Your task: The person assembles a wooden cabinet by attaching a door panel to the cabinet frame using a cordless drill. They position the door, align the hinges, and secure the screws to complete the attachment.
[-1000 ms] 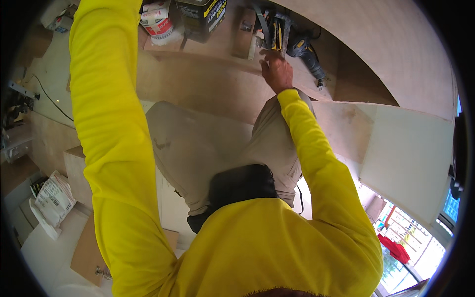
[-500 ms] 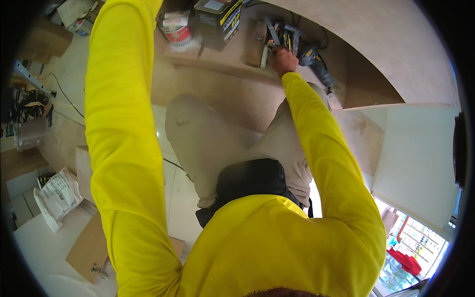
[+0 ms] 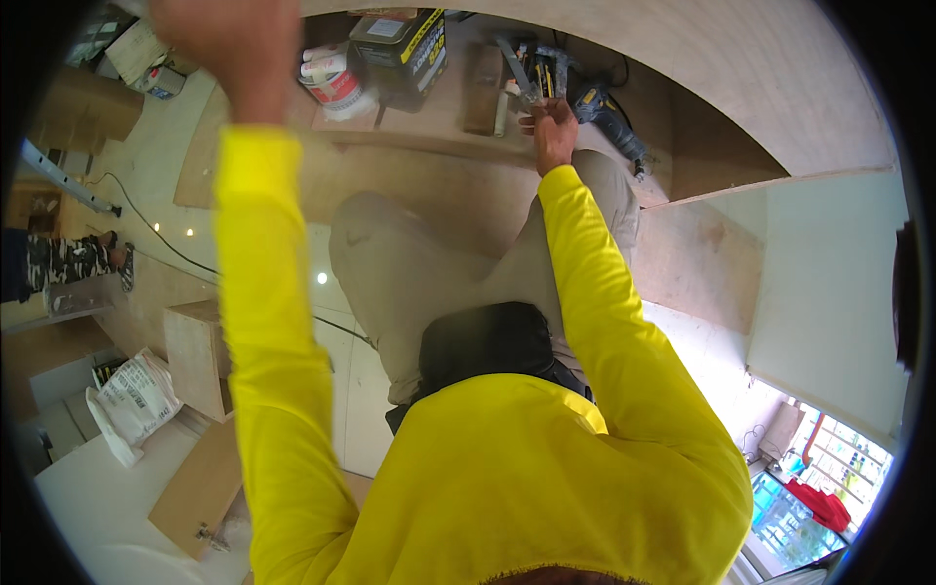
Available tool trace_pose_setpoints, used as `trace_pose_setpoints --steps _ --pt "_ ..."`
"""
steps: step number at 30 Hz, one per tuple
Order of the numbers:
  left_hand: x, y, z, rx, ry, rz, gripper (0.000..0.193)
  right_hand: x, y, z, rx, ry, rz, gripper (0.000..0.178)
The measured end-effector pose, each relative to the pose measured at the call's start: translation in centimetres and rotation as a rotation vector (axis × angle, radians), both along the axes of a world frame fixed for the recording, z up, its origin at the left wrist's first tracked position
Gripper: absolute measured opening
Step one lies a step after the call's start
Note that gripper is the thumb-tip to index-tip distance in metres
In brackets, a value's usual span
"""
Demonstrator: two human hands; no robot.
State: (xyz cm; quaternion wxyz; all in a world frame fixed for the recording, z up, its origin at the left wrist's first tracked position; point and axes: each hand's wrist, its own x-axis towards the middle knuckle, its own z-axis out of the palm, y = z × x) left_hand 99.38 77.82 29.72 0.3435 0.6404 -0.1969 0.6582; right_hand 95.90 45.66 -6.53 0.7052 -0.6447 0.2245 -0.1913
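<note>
My right hand [image 3: 552,129] reaches down to a cluster of tools on a plywood board [image 3: 429,132]. Its fingers close around the lower end of a grey hand tool [image 3: 517,70], next to a yellow-and-black tool [image 3: 546,70] and a blue power drill [image 3: 609,115]. My left hand [image 3: 232,51] is raised at the upper left with only its back showing and the fingers curled; whatever it holds is hidden. Both arms wear yellow sleeves, and my beige trousers [image 3: 429,263] are below.
A black-and-yellow canister [image 3: 402,47] and a red-and-white tub [image 3: 331,80] stand on the board. A curved plywood panel [image 3: 741,78] rises at the right. A cable [image 3: 166,244], a small wooden box [image 3: 200,356], a printed sack [image 3: 136,395] and another person's legs [image 3: 68,261] are at the left.
My left arm has swung toward the middle of the picture and its hand has come into view. My right hand stays at the tools, shifted slightly along them.
</note>
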Motion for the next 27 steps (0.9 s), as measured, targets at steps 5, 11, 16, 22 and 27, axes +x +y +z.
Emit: trace_pose_setpoints --steps 5,11,16,22,27 --pt "-10.7 -5.4 -21.9 -0.672 1.035 -0.724 0.036 -7.9 6.7 6.2 -0.639 -0.080 0.201 0.011" --pt "-13.3 -6.5 -32.5 -1.198 1.390 -1.156 0.057 -11.4 9.2 7.3 -1.108 -0.328 0.608 0.024" --pt "-15.2 -4.2 -34.3 -1.083 1.471 -1.023 0.040 -1.3 2.1 3.9 -1.171 -0.131 0.560 0.036" --pt "-16.5 -2.2 -35.6 -1.029 1.635 -1.162 0.035 8.2 -2.2 2.2 -1.581 -0.153 0.493 0.041" --pt "-17.0 -2.5 -35.4 -1.049 1.673 -1.037 0.034 9.6 -3.2 2.4 -1.699 -0.159 0.462 0.046"
